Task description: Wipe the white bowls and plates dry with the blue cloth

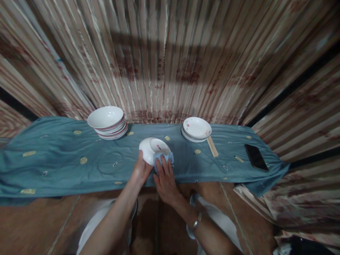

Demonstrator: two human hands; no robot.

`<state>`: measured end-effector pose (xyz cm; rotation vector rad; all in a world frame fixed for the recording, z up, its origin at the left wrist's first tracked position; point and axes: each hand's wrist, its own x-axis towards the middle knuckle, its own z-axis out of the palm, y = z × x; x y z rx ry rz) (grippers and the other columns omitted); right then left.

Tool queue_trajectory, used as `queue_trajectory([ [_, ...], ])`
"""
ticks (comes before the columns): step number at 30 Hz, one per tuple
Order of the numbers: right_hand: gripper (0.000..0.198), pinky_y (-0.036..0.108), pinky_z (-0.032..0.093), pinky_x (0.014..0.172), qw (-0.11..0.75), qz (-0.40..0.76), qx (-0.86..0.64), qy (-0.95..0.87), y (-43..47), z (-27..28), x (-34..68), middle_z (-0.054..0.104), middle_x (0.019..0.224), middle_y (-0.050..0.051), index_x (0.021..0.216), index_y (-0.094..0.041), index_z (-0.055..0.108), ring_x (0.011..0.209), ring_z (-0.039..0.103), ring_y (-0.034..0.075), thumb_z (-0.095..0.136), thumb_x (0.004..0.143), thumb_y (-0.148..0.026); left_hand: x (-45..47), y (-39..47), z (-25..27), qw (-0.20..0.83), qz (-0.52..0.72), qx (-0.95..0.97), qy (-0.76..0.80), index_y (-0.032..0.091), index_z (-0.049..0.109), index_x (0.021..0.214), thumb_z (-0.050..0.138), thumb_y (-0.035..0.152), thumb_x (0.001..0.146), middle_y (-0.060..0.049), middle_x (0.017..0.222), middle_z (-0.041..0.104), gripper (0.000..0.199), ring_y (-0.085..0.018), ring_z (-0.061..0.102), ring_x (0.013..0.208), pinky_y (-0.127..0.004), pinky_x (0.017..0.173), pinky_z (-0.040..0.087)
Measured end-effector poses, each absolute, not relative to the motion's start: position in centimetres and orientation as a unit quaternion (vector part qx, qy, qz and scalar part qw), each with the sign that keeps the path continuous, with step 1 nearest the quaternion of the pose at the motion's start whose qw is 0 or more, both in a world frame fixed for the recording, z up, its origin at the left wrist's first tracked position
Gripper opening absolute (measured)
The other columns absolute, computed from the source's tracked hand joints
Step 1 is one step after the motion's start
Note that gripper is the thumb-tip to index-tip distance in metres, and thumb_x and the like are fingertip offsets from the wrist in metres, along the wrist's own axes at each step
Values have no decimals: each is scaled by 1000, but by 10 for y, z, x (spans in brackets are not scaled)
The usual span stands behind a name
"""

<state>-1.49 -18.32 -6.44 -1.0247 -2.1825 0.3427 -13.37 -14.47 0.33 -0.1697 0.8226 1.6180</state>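
A white bowl [146, 148] is tipped so that its underside and foot ring face me, above the middle of the cloth-covered table. My left hand [140, 168] grips its lower left rim, fingers partly hidden behind it. In my right hand [166, 179] is a light blue cloth [168, 156], pressed against the bowl's lower right side under spread fingers. To the left stands a stack of white bowls [107, 122] with reddish rims. A stack of white plates [197, 128] with pink flower prints is on the right.
Wooden chopsticks [212, 146] lie by the plates. Farther right rests a black phone [256, 157]. The table wears a teal cloth [101, 166] with yellow prints. Pleated curtains [159, 63] hang close behind and at both sides. My legs are below the front edge.
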Motion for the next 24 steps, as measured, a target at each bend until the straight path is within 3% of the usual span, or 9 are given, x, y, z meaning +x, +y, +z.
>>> queue_trajectory([
  [5,53,53,20,118,344,170,-400,-832,-171,-56,-10,21,157,9,150,-19,22,147,13,24,32,98,-28,-133,-146,-2,629,699,-44,336,10,44,140,36,32,97,-10,93,75,49,-18,71,78,-26,84,53],
  [12,53,51,20,118,369,187,-398,-819,-169,-72,3,20,158,8,151,-22,20,147,14,21,31,99,-26,-139,-144,-7,636,689,-40,347,11,38,144,34,34,97,-12,96,75,52,-22,70,86,-36,93,50],
  [18,58,50,30,114,376,241,-475,-758,-166,-93,12,15,159,13,152,-20,11,146,16,24,31,99,-32,-140,-142,-6,617,691,-52,372,15,44,139,36,32,97,-9,98,74,46,-20,69,88,-36,96,50],
  [24,68,56,28,113,358,129,-435,-816,-189,-90,-1,3,160,15,152,-15,1,147,8,30,37,96,-24,-143,-143,-7,631,678,-55,373,16,47,136,33,36,97,-8,92,75,46,-22,69,91,-39,95,49],
])
